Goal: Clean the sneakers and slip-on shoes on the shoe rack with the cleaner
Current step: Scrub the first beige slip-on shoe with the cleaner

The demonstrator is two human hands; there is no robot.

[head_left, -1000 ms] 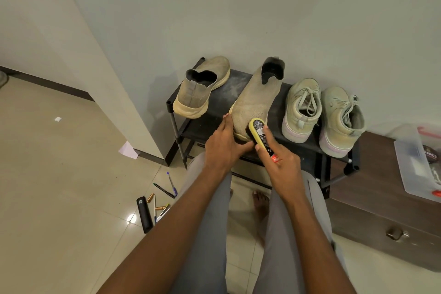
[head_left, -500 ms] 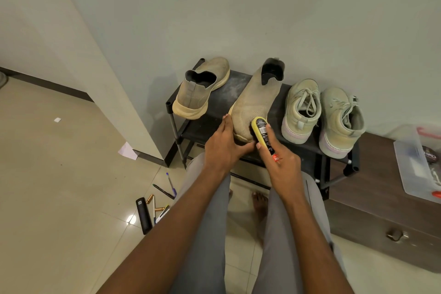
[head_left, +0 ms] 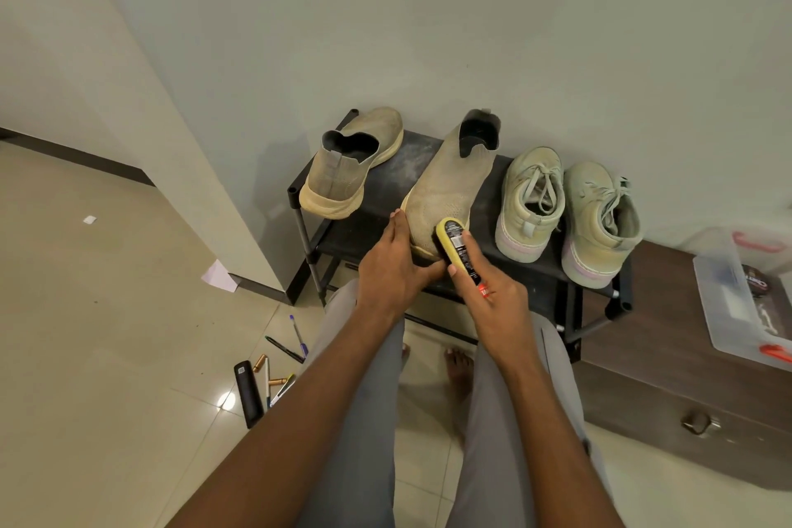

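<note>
A black shoe rack [head_left: 385, 171] stands against the wall with two beige slip-on shoes and two pale green lace-up sneakers [head_left: 531, 195] [head_left: 598, 223] on top. The left slip-on [head_left: 351, 167] points away from me. The middle slip-on [head_left: 445, 184] points toward me. My left hand [head_left: 392, 266] holds its toe, thumb under the front of the sole. My right hand [head_left: 493, 304] grips the cleaner [head_left: 456, 246], a black bottle with a yellow sponge head, and the head presses on the toe of that slip-on.
A dark wooden cabinet [head_left: 668, 356] stands right of the rack with a clear plastic box [head_left: 745, 304] on it. Pens, batteries and a black remote [head_left: 247, 392] lie on the tiled floor at left. My bare feet [head_left: 458, 369] are below the rack.
The cleaner's sponge head has slid slightly up the slip-on's toe, then back toward the tip. My left hand has kept its hold on the shoe.
</note>
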